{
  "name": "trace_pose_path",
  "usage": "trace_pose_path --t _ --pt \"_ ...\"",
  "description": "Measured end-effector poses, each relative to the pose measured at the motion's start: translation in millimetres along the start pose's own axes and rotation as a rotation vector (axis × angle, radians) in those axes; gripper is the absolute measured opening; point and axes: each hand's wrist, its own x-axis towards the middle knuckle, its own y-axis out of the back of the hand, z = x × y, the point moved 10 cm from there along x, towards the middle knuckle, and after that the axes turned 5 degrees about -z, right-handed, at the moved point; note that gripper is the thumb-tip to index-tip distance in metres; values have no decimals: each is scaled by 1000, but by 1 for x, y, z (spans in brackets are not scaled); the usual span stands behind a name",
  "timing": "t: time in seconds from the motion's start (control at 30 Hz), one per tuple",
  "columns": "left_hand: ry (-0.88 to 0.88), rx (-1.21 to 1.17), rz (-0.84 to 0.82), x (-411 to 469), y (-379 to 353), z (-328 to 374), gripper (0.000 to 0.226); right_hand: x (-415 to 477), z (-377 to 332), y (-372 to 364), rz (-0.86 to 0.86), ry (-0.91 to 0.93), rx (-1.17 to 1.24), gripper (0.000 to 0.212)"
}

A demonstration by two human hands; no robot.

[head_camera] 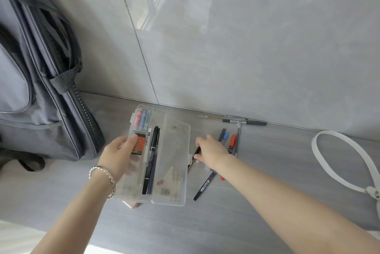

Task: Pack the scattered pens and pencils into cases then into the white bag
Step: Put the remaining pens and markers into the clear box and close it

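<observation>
1. Head view, clear pencil case point(164, 171): it lies open and flat on the grey wood-grain surface point(267, 161), at scene centre, near the tiled wall point(246, 48).
2. Case contents, left half: black pens point(151, 161) lie lengthwise. Pink and blue sticks point(141, 119) fill the far compartment. An orange box marked 2B point(139, 144) sits just in front of them.
3. Left hand point(117, 155): it grips the left edge of the case. The fingers are curled and the thumb presses on the orange box. A silver bracelet point(102, 179) is on the wrist.
4. Right hand point(209, 148): it is just right of the case, fingers closed on a thin black pen point(191, 166). The pen slants toward the case's right edge.
5. Loose items right of the case:
   - A black marker point(205, 183) lies partly under the right forearm.
   - A red marker point(232, 142), a blue-capped pen point(225, 136) and a clear pen point(237, 140) lie side by side beyond the right hand.
   - A grey pen point(244, 122) lies along the foot of the wall.
6. White bag: only its strap loop point(314, 147) shows, at the right edge, well apart from the case.
7. Grey backpack point(41, 89): it stands at far left against the wall.
</observation>
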Motion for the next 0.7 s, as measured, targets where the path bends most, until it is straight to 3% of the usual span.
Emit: trace_pose_path --t 0.2,0.37,0.47,0.6,0.7 --pt "20 -75 -7 -5 -11 -3 29 -5 23 -4 34 -97 174 34" --pt "39 -147 18 -10 -26 -12 33 -32 42 46 413 -137 499 31" --pt "46 -227 55 -18 -39 -11 35 -68 20 84 557 -15 718 30" --pt "33 -346 83 -30 -63 -1 36 -118 -55 86 405 274 784 22" --pt "20 -415 37 -37 -84 10 31 -132 -85 65 395 371 678 24"
